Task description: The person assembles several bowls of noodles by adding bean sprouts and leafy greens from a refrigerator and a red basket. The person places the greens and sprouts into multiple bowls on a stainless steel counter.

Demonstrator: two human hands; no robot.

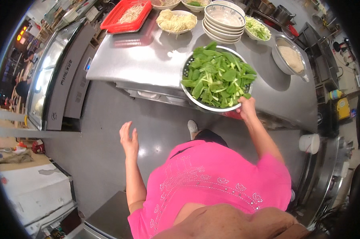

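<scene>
My right hand (246,108) grips the near right rim of a metal colander (202,107) heaped with leafy greens (218,74). The colander is at the near edge of a stainless steel table (123,64), partly past that edge. My left hand (129,139) is held in the air over the floor, fingers apart, with nothing in it. Behind the colander stand a stack of white bowls (223,24) and a bowl of noodles (176,21). A bowl of chopped green vegetable (257,28) is right of the stack.
A red plastic basket (108,25) of bean sprouts stands at the table's far left. On the right is a metal bowl (280,59) with pale contents. A glass display case (53,68) stands to the left, a white bucket (309,143) to the right.
</scene>
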